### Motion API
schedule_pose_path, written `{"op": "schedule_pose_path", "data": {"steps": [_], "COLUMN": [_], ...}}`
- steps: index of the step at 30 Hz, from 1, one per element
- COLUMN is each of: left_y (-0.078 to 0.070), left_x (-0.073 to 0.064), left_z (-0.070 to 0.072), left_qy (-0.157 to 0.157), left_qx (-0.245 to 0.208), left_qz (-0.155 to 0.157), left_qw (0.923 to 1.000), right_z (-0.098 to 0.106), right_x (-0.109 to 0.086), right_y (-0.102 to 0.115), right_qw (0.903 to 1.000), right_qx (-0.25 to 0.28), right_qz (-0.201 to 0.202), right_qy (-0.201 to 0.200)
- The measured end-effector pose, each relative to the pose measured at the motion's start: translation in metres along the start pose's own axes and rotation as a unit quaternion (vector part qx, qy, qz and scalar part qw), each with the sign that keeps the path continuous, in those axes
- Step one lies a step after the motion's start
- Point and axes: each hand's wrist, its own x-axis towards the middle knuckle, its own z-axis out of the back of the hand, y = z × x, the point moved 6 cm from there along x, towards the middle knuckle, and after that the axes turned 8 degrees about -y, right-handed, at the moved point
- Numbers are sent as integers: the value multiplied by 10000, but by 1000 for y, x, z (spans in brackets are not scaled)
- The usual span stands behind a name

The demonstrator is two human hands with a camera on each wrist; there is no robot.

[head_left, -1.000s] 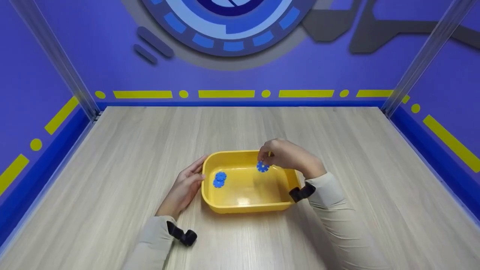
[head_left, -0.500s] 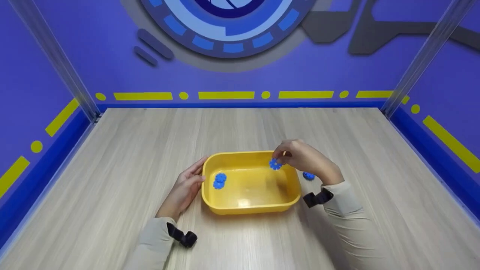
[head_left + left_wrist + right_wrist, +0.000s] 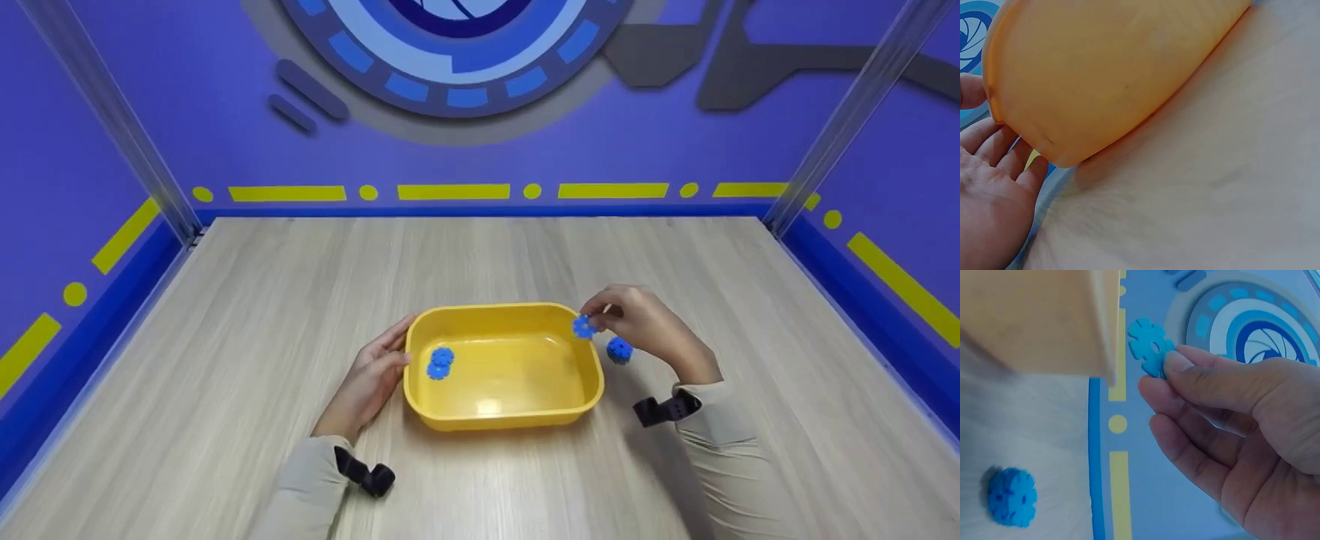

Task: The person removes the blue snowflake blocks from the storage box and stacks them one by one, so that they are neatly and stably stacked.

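Observation:
A yellow plastic tub (image 3: 487, 422) sits on the table, with two overlapping blue notched discs (image 3: 440, 363) on its floor near the left end. My left hand (image 3: 369, 379) grips the tub's left end, thumb at the rim and fingers along the outer wall; the left wrist view shows these fingers (image 3: 999, 146) against the wall. Between thumb and forefinger, my right hand (image 3: 645, 322) pinches one blue notched disc (image 3: 1148, 346) with a hole in its middle. That disc is over the tub's upper right corner. Just right of the tub, a small stack of blue discs (image 3: 1012, 497) stands on the table.
Wood-grain table (image 3: 315, 270) surrounds the tub. Blue-purple panels with yellow markings (image 3: 454, 192) close off the back and both sides. A black camera (image 3: 667, 409) is strapped to each wrist.
My right hand has carried the disc rightward, from above the tub's inside to its right rim. The disc stack beside the tub has come into view. My left hand stays put.

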Motion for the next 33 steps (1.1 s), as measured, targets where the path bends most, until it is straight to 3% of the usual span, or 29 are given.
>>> {"op": "schedule_pose_path", "data": {"steps": [11, 25, 33], "left_y": [0, -2, -1], "left_x": [0, 1, -1], "left_z": [-1, 1, 1], "left_qy": [141, 67, 64], "left_qx": [25, -96, -63], "left_qz": [-87, -109, -90], "left_qw": [9999, 9999, 9999], "right_z": [4, -2, -3], "right_x": [-20, -27, -33], "right_y": [-32, -69, -80], "right_qw": [9978, 9915, 9880], "right_qx": [17, 323, 322], "right_qz": [-384, -1246, -1512], "right_qy": [-536, -190, 27]}}
